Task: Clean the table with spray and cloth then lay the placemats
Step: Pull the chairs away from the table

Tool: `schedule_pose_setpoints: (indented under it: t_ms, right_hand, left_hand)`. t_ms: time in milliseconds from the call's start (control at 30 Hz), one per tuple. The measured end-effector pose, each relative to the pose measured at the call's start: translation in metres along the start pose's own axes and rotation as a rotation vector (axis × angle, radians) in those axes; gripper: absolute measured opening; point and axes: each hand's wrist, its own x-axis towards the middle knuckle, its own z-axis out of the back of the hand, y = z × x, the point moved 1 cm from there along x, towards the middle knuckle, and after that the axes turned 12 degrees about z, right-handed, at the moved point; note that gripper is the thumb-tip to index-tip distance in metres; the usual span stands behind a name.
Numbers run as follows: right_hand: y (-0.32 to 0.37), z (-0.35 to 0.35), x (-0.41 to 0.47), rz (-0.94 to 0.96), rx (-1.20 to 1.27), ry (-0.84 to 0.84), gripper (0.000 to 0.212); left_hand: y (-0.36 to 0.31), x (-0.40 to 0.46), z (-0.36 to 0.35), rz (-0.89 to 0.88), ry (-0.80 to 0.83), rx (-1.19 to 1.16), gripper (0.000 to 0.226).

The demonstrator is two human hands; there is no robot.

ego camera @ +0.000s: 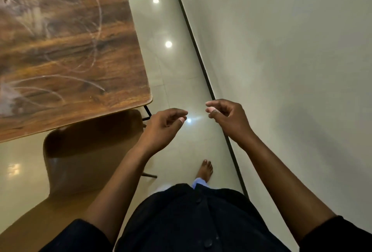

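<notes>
The wooden table [66, 54] fills the upper left, its dark top marked with pale curved wipe streaks and a wet sheen. My left hand [164, 125] hovers over the floor just right of the table's near corner, fingers loosely curled and holding nothing. My right hand [227, 117] is level with it a short way to the right, also loosely curled and empty. No spray bottle, cloth or placemat is in view.
A brown chair [84, 151] is tucked under the table's near edge at lower left. A pale wall [291, 60] runs along the right, meeting the glossy tiled floor [177, 82] at a dark skirting line. My bare foot [205, 170] stands in the narrow passage between.
</notes>
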Motion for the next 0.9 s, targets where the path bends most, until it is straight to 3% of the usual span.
schedule_pose_setpoints:
  t_ms: [433, 900]
  right_hand:
    - [0.017, 0.043, 0.184, 0.097, 0.044, 0.107, 0.017]
    - [0.063, 0.020, 0.448, 0.054, 0.041, 0.105, 0.017]
  left_hand:
    - [-0.070, 0.141, 0.021, -0.026, -0.180, -0.205, 0.022]
    - [-0.124, 0.352, 0.146, 0.035, -0.167, -0.259, 0.027]
